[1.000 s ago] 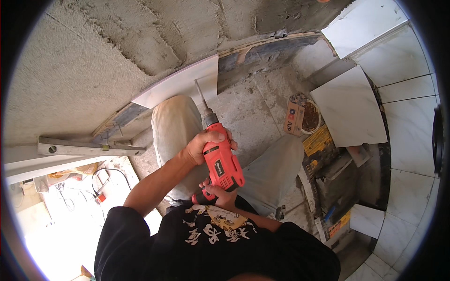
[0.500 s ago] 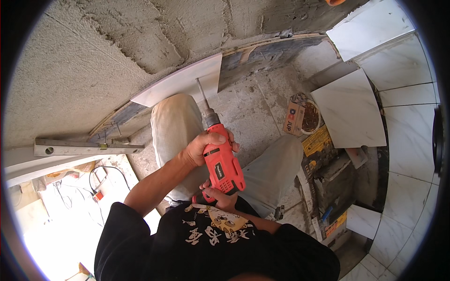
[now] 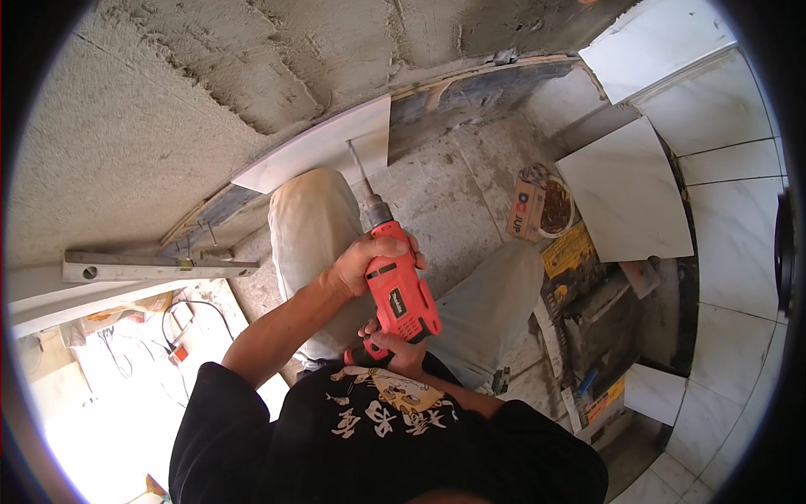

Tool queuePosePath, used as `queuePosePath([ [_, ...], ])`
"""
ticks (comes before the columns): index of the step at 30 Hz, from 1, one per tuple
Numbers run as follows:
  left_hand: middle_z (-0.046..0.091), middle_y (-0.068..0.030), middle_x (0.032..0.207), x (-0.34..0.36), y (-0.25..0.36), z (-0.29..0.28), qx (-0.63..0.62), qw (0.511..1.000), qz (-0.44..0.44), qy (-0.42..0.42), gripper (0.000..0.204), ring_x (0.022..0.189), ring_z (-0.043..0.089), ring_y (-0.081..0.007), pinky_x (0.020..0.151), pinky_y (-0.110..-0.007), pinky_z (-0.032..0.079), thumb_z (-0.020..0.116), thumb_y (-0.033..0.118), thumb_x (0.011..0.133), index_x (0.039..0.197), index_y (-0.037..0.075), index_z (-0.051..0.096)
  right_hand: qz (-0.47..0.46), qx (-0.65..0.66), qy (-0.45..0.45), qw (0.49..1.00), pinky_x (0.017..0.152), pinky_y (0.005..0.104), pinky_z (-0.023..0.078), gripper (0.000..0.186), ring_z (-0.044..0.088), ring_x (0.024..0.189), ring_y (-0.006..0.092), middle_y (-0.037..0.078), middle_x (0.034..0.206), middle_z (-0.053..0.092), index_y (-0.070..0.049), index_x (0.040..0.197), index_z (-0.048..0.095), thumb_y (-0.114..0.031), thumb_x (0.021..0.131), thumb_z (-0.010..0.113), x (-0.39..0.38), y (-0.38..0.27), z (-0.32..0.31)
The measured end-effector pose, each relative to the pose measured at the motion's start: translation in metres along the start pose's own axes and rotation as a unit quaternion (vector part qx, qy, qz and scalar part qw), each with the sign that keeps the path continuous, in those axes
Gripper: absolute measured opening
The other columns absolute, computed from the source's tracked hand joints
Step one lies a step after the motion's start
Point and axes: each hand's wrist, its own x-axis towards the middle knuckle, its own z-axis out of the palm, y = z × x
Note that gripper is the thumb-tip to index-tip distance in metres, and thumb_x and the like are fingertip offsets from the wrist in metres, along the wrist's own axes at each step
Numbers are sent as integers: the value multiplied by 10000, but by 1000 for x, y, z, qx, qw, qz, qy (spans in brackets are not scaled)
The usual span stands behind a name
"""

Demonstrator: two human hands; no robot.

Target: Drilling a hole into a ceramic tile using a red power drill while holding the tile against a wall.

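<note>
A red hammer drill (image 3: 401, 290) lies across my lap, its nose pointing forward and slightly left. My left hand (image 3: 379, 260) wraps round its front body just behind the dark chuck (image 3: 378, 210). At the rear, my right hand (image 3: 398, 351) closes on the handle; part of its grip is hidden under the drill. The long drill bit (image 3: 359, 164) ends in front of a pale tile (image 3: 294, 155) leaning along the foot of the wall. Whether the tip touches the tile I cannot tell. My left knee (image 3: 311, 210) is close beside the tile.
A spirit level (image 3: 126, 267) lies at the left beside a bright opening with cables. Rough plaster wall (image 3: 168, 109) rises ahead. To the right are a cardboard box (image 3: 525, 210), a coil (image 3: 557, 208), a loose large tile (image 3: 625, 197), a dusty trough (image 3: 600, 323) and tiled wall (image 3: 739, 244).
The surroundings have shifted very slightly in view. Both hands keep the same hold on the drill, and the bit stays in front of the tile.
</note>
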Motion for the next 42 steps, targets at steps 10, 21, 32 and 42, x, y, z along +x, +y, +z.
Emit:
queuePosePath([
  [10,705,-172,1026,3,0,4,28,999,-16,41,329,931,685,-266,863,-399,574,711,220,824,1064,13,625,36,102,3,994,890,411,519,407,651,903,300,157,917,640,34,1100,568,-47,701,580,9,-4,0],
  [21,709,-187,1006,6,-1,3,22,997,-24,63,345,911,690,-268,855,-402,582,716,189,829,1092,-4,602,59,155,0,986,764,373,528,306,644,785,265,113,827,643,18,999,601,-28,697,603,13,9,-12],
  [32,711,-179,998,7,0,4,29,998,-15,61,329,883,693,-257,839,-392,583,710,190,830,1078,0,608,25,125,-11,992,749,365,532,242,655,782,262,113,814,650,21,939,623,-32,704,608,14,6,-12],
  [42,711,-176,993,6,0,4,22,998,-12,55,347,879,693,-263,841,-400,582,716,210,817,1078,8,610,26,106,-13,994,769,372,532,256,663,806,260,117,830,653,25,976,611,-12,723,601,12,7,-14],
])
